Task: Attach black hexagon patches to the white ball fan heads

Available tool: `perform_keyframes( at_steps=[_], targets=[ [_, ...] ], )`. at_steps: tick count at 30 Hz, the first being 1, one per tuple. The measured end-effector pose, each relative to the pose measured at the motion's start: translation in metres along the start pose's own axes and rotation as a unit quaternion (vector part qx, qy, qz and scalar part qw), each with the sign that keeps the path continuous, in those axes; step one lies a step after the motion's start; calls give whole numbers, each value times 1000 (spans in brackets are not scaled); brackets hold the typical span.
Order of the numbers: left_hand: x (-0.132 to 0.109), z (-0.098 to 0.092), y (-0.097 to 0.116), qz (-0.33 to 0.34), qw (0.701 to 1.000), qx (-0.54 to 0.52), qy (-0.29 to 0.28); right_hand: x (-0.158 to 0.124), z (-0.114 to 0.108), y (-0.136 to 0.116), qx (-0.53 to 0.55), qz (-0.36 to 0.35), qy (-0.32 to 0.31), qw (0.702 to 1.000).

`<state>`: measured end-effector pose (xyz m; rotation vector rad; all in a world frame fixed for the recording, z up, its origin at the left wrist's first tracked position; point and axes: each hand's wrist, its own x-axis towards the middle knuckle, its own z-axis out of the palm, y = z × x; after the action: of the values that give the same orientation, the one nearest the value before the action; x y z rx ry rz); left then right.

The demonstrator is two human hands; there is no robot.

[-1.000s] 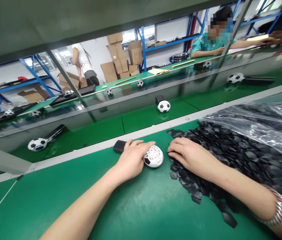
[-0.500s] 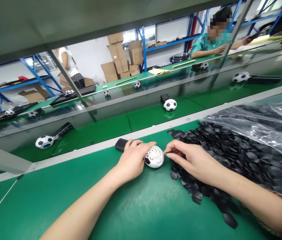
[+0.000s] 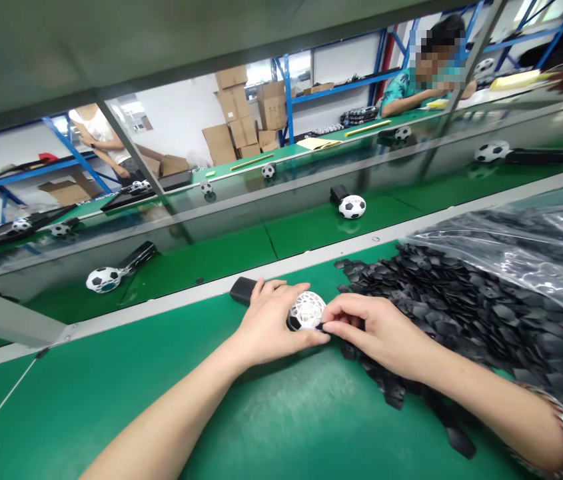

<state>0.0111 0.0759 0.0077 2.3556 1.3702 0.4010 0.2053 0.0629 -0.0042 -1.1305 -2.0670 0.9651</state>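
Note:
My left hand [image 3: 270, 323] is closed around a white soccer-ball-shaped piece [image 3: 308, 307] with a latticed top and a black panel on its side. A black handle [image 3: 242, 290] sticks out beyond the fingers on the left; the joint between them is hidden under my hand. My left thumb reaches along the ball's near side. Thumb and index finger of my right hand [image 3: 374, 325] pinch a small black panel [image 3: 320, 327] against the ball's right lower edge. Beside and under the right hand lies a heap of loose black panels [image 3: 501, 320].
A clear plastic bag [image 3: 511, 233] covers part of the heap. Past a metal rail [image 3: 201, 293], a green conveyor [image 3: 231, 250] carries similar handled balls [image 3: 352, 207]. A far bench holds more, with one person [image 3: 424, 80] seated behind it and another person [image 3: 106, 140] standing left.
My right hand has moved left, bringing the black panel against the ball. My left thumb has stretched along the ball's near side. Pieces on the near conveyor have shifted right.

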Motion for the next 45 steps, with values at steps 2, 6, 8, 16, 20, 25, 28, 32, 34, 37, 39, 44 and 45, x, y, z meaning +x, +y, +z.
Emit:
perform_keyframes(
  at_steps=[2, 6, 8, 16, 20, 25, 28, 32, 34, 37, 39, 44, 45],
  targets=[
    [0, 2, 1, -4, 1000, 4, 13, 0, 2, 0, -4, -10, 12, 1000],
    [1, 4, 2, -6, 999, 9, 31, 2, 3, 0, 3, -12, 26, 1000],
    [1, 4, 2, -5, 999, 7, 35, 2, 4, 1, 5, -10, 27, 1000],
    [1, 2, 4, -13, 999, -12, 32, 4, 7, 5, 13, 1, 26, 1000],
    [1, 1, 4, -11, 999, -13, 27, 5, 7, 7, 9, 7, 26, 1000],
    [1, 1, 4, -10, 999, -13, 28, 4, 5, 6, 20, 16, 17, 1000],
    [1, 1, 6, -17, 999, -15, 29, 5, 4, 4, 28, 24, 17, 999],
    [0, 3, 8, -20, 999, -28, 43, 8, 5, 3, 45, 34, 15, 998],
    [0, 4, 8, -17, 998, -38, 48, 8, 5, 2, 48, 40, 14, 998],
    [0, 5, 8, -10, 997, -48, 52, 7, 7, 3, 34, 37, 20, 999],
    [0, 5, 8, -7, 997, -47, 56, 6, 8, 4, 22, 32, 28, 999],
    [-3, 6, 6, 9, 997, -39, 64, 8, 7, 3, 24, 42, 20, 999],
    [-3, 7, 5, 17, 997, -36, 67, 8, 5, 3, 23, 45, 9, 999]
  ],
)
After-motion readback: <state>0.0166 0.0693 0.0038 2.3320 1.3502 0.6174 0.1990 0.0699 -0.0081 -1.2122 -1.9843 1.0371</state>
